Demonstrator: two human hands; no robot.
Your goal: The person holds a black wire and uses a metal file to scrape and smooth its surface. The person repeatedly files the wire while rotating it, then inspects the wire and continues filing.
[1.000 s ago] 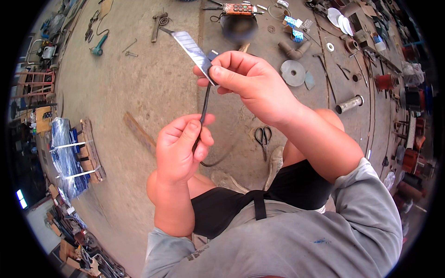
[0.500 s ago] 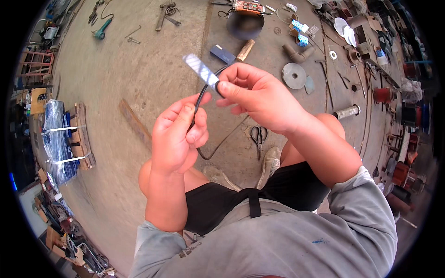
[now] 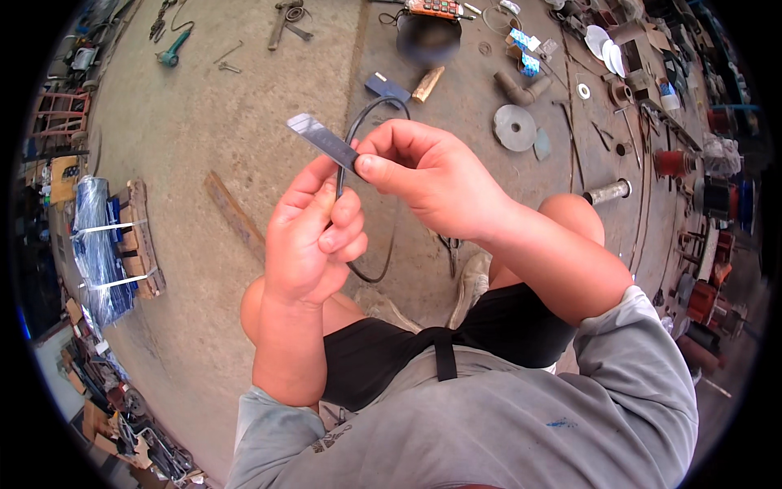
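My left hand [image 3: 308,240] pinches a black cable [image 3: 355,122] between thumb and fingers. The cable rises in a loop behind my right hand and hangs in a curve below. My right hand [image 3: 444,175] grips a flat steel knife blade [image 3: 319,142] with a slanted tip. The blade points up and left, and crosses the cable just above my left fingertips; whether it touches is unclear. A pair of scissors [image 3: 453,254] lies on the floor between my feet, its handles mostly covered by my right hand.
Beyond my hands lie a blue box [image 3: 388,87], a wooden piece [image 3: 428,84] and a black round pan [image 3: 429,39]. A grey disc [image 3: 515,128], a pipe elbow [image 3: 522,90] and a metal tube [image 3: 608,192] are on the right. A wrapped bundle [image 3: 98,244] stands left.
My right hand has moved left and slightly down, bringing the blade across the cable. The cable's loop now shows above my hands. My left hand has barely shifted.
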